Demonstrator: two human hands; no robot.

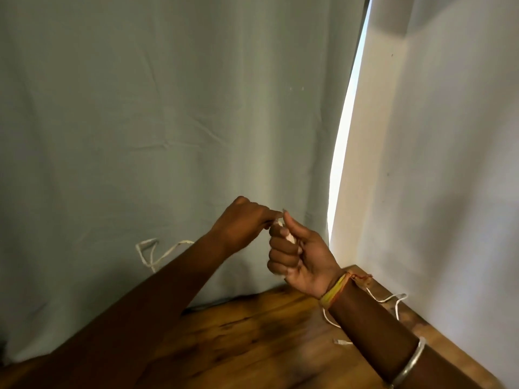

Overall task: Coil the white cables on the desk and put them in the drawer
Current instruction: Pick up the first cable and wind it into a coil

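Head view only. Right hand (300,256) raised above the desk (252,332), fist closed around a small white bundle of cable (289,237) that peeks out between thumb and curled fingers. Left hand (247,220) meets it from the left, fingertips pinched on the cable at the top of the fist; looks like a coiling wrap in progress, judging by the pose. A loose kinked loop of white cable (148,254) hangs in the air behind the left forearm, in front of the grey curtain (168,108). More thin white cable (393,299) lies on the desk at the far right, beside the right wrist, with a small connector end (341,342) lying nearer. Cannot tell whether these are one cable or several.

Cable: thin, light, limp, holds kinks, likely to spring loose from a coil, so best pinched at the bundle and fed by the free strand. Desk is glossy brown wood with dark grain. Curtain is soft and creased; a pale wall (449,164) stands on the right. Thread band and metal bangle on the right arm. No drawer in view.
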